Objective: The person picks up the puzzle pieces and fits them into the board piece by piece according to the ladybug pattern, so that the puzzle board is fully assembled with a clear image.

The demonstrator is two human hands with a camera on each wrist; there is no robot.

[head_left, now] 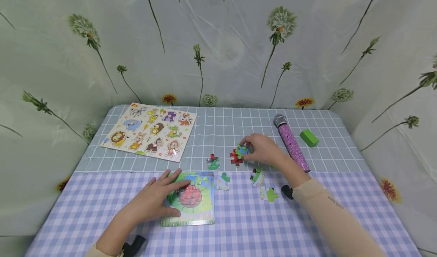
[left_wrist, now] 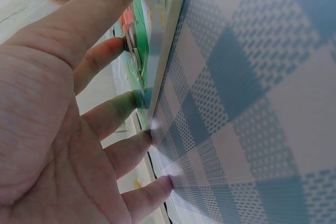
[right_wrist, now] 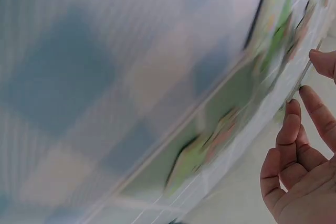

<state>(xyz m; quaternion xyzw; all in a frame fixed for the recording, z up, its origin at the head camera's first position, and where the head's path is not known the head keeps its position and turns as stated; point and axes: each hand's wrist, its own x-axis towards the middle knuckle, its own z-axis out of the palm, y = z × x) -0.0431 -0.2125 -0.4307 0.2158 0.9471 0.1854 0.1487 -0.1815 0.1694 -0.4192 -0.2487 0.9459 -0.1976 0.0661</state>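
My left hand [head_left: 155,198] rests with spread fingers on a ladybug puzzle board [head_left: 201,213], its fingertips touching the picture and the left edge. The left wrist view shows its fingers [left_wrist: 113,114] fairly straight along the board's edge. Further right, my right hand [head_left: 263,148] pinches a blue-and-green jigsaw piece [head_left: 242,150] between thumb and fingertips. Right beside that piece lies a red jigsaw piece [head_left: 236,158]; whether the two touch I cannot tell. The right wrist view is blurred, with the right hand [right_wrist: 307,166] at its right edge.
Loose jigsaw pieces lie around: a red-and-green one [head_left: 213,162], a pale one [head_left: 223,182], a green-and-white one [head_left: 258,176] and a bright green one [head_left: 269,194]. An animal puzzle board [head_left: 160,128] lies back left. A pink glittery microphone [head_left: 293,143] and green block [head_left: 309,137] are right.
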